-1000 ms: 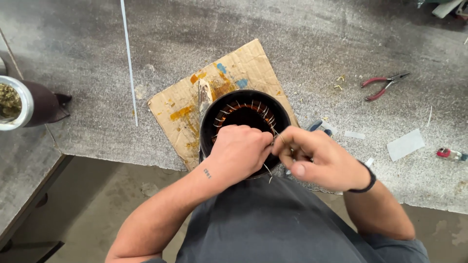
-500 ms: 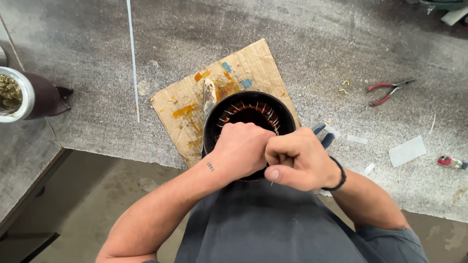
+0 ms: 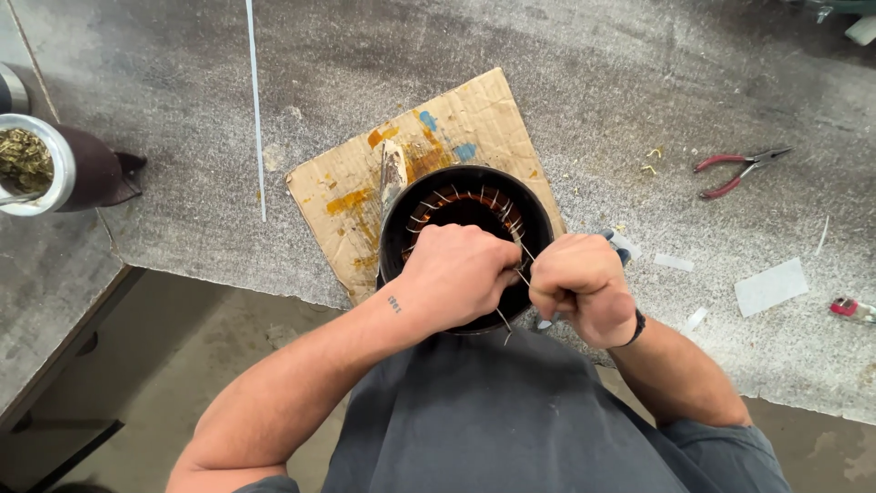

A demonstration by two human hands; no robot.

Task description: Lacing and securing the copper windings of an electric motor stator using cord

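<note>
One person stands at the grey workbench (image 3: 593, 73), two bare forearms reaching in; the left hand (image 3: 459, 272) is closed in a fist over the near rim of a single black round stator housing (image 3: 467, 239), which sits on one stained sheet of cardboard (image 3: 415, 178) at the bench's front edge; the right hand (image 3: 578, 285) is clenched just beside the housing's right side, pinching a thin cord (image 3: 522, 245) that runs from the copper windings (image 3: 461, 201) to its fingers; the two fists are close together but not touching. One pair of red-handled pliers (image 3: 737, 172) lies well apart to the right; three or so white paper slips (image 3: 771, 287) are scattered near it; one thin white rod (image 3: 255, 110) lies across the bench to the left; one cup of green herb (image 3: 29, 162) stands at the left edge, partly cut off. What the left hand grips is hidden under its knuckles; a small red object (image 3: 853, 309) at the right edge is too cropped to name.
</note>
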